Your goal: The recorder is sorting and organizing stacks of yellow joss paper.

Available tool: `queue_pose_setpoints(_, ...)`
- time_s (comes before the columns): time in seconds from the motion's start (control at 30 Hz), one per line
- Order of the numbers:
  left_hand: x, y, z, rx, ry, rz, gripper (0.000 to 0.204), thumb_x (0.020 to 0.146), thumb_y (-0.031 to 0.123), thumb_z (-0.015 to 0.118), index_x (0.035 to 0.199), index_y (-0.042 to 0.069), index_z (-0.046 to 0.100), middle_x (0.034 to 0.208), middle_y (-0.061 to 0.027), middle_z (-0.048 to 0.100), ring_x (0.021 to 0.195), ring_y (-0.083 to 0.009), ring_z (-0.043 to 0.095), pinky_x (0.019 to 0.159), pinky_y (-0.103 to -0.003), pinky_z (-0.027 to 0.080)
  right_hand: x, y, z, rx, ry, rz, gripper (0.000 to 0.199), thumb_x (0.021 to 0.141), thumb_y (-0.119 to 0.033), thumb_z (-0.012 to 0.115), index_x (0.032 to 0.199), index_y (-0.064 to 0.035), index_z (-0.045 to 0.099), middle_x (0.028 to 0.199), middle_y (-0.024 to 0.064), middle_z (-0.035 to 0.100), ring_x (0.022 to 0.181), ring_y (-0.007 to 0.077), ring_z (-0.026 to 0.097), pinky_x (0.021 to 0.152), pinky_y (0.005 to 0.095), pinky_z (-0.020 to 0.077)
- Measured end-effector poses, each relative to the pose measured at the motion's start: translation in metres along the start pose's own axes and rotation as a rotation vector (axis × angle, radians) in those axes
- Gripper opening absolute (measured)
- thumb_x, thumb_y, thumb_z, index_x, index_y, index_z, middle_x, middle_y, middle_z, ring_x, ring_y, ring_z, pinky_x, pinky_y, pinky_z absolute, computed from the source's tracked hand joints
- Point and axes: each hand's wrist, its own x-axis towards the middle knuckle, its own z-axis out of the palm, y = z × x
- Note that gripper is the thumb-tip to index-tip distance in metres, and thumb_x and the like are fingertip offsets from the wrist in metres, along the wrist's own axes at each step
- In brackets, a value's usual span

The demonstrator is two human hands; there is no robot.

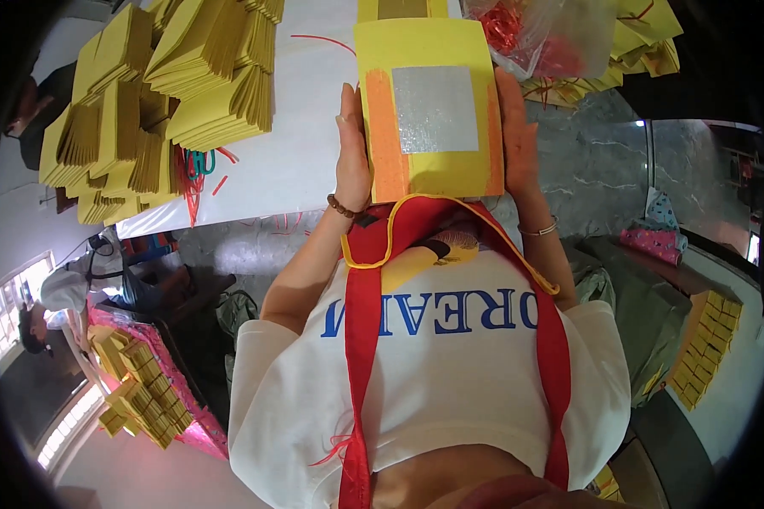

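A: Stack of yellow joss paper (429,110), silver foil square on top, clamped between left hand (353,148) and right hand (518,136), fingers flat against both sides, at white table (289,161) near edge.

B: Squaring step, probably. Next: tapping edges flush.

A: Room tight: bundled stacks (170,93) left, plastic bag (535,34) right; bare strip between.

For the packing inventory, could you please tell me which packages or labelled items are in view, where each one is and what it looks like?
Yellow paper stack: between the left hand and right hand; square, orange side bands, silver foil square in the middle.
Yellow paper bundles: piled at the left on the white table; folded, fanned stacks.
Clear plastic bag: top right; red strings inside.
Small yellow bundles: lower left, on pink cloth.
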Motion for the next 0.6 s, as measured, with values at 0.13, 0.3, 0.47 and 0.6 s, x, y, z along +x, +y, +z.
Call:
queue_pose_setpoints(0.13,-0.001,-0.001,0.003,0.051,0.059,-0.01,0.068,0.096,0.052,0.016,0.145,0.006,0.005,0.15,-0.0127,0.008,0.138,-0.0235,0.011,0.112,-0.035,0.012,-0.002,-0.003,0.007,-0.039,0.0,0.04,0.079,0.091,-0.06,0.018,0.143,-0.0005,0.008,0.15,0.0115,0.011,0.139,0.022,0.01,0.112,0.0354,0.0066)
queue_pose_setpoints(0.3,-0.003,-0.001,-0.004,0.053,0.044,0.003,0.063,0.097,0.046,0.024,0.144,0.006,0.011,0.149,-0.0122,0.012,0.137,-0.0226,0.013,0.111,-0.036,0.014,-0.004,-0.005,-0.002,-0.106,-0.027,0.031,0.079,0.092,-0.059,0.018,0.143,0.0001,0.008,0.15,0.0118,0.011,0.138,0.0223,0.011,0.112,0.0351,0.0071)
queue_pose_setpoints(0.47,-0.007,0.039,-0.03,0.749,-0.056,0.285,0.05,0.087,0.027,0.058,0.131,0.007,0.043,0.136,-0.0139,0.038,0.125,-0.0269,0.036,0.103,-0.039,0.03,-0.015,-0.011,-0.031,-0.632,-0.223,-0.177,0.052,0.092,-0.047,0.033,0.125,-0.0107,0.053,0.14,0.0078,0.038,0.137,0.0247,0.018,0.11,0.0452,0.0074)
queue_pose_setpoints(0.6,-0.018,0.067,-0.027,1.181,-0.475,0.579,0.048,0.073,0.023,0.069,0.117,0.008,0.056,0.121,-0.0069,0.052,0.108,-0.0265,0.046,0.087,-0.037,0.038,-0.016,-0.019,-0.03,-0.824,-0.355,-0.06,0.036,0.089,-0.04,0.044,0.11,-0.0169,0.063,0.132,0.0024,0.049,0.137,0.0261,0.02,0.109,0.049,0.0044)
